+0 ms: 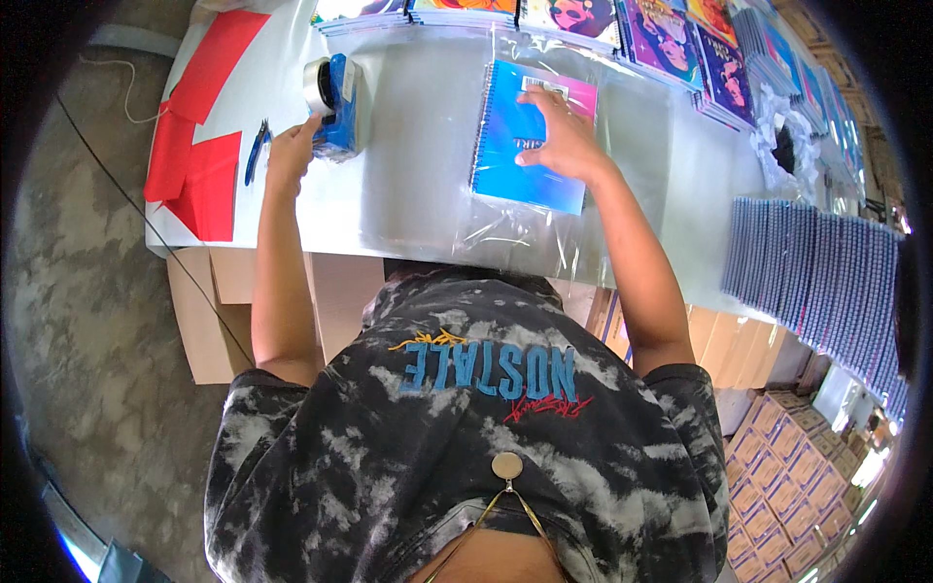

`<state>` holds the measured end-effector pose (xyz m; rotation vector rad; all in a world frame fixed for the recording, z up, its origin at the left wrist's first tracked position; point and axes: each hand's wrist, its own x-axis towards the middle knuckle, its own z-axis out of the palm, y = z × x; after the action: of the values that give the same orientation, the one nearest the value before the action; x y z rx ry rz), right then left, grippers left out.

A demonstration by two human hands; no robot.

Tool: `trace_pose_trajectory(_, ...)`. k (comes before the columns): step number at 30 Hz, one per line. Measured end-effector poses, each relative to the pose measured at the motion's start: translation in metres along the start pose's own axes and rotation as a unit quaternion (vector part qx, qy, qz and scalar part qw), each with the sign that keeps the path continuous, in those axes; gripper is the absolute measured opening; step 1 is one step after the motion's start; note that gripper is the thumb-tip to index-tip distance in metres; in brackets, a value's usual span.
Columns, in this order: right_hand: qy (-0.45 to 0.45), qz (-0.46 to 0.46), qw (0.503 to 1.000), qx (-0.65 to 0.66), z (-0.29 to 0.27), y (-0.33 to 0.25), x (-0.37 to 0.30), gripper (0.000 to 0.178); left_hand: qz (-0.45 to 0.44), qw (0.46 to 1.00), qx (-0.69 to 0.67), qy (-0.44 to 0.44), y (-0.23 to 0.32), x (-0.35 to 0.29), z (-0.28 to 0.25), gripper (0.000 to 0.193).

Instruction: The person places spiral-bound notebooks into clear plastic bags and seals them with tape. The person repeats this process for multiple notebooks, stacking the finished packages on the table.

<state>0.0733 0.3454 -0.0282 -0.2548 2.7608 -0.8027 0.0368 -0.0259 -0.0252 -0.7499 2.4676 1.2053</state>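
A spiral-bound notebook [515,117] with a blue and pink cover lies on a sheet of clear plastic film [530,228] on the table. My right hand [564,136] rests over the cover, thumb and fingers spread. To the left stands a blue tape dispenser [340,131] carrying a roll of clear tape [317,85]. My left hand [290,157] is at the dispenser's left side, its fingertips drawn together against it. Whatever those fingers may pinch is too small to make out. Just left of that hand lies a blue-handled cutting tool [257,153].
Red sheets [209,175] cover the table's left end. Stacked notebooks [661,44] line the far edge, and a tall row of spiral-bound books [816,267] stands at the right. A crumpled plastic roll [785,146] lies nearby. Cardboard boxes [335,296] sit under the table.
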Motion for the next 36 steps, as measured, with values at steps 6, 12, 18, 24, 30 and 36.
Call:
trace_pose_trajectory(6,0.004,-0.03,0.999,0.027,0.004,0.0,0.0,0.079,0.206,0.942,0.043,0.261,-0.057,0.035,0.003,0.049)
trace_pose_trajectory(12,-0.005,-0.02,0.999,0.038,0.002,0.005,-0.003,0.079,0.392,0.92,0.015,-0.003,0.036,-0.07,0.093,0.029)
trace_pose_trajectory(18,0.057,-0.076,0.987,0.127,0.021,0.025,-0.006,0.07,0.395,0.908,0.129,0.047,0.051,-0.078,0.193,0.043)
trace_pose_trajectory(24,0.339,-0.041,0.84,0.421,0.011,0.071,-0.049,0.057,0.405,0.882,0.229,0.071,0.053,-0.085,0.205,0.042)
trace_pose_trajectory(30,0.367,0.223,0.661,0.616,-0.021,0.122,-0.112,0.072,0.41,0.884,0.219,0.06,0.053,-0.084,0.205,0.042)
trace_pose_trajectory(36,0.233,0.342,0.763,0.497,-0.029,0.127,-0.098,0.069,0.424,0.87,0.241,0.078,0.054,-0.085,0.206,0.042)
